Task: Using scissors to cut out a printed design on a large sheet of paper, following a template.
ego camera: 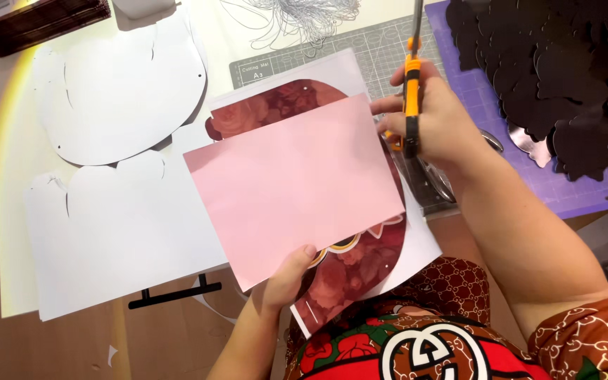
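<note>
My left hand (pixel 284 280) pinches the lower edge of a pink paper sheet (pixel 293 183), held together with a white sheet printed with a dark red rose pattern (pixel 350 278) that shows above and below the pink one. My right hand (pixel 434 116) grips orange-handled scissors (pixel 412 84) at the right edge of the pink sheet, blades pointing away from me. The fingers of my right hand touch the paper's right edge.
White cut-out card shapes (pixel 121 91) lie on the table at left. A grey cutting mat (pixel 381 46) and a purple mat (pixel 487 105) with a pile of dark cut-outs (pixel 564 63) lie at right. Tangled silver cord (pixel 297 17) sits at the top. A dark box (pixel 29 21) is top left.
</note>
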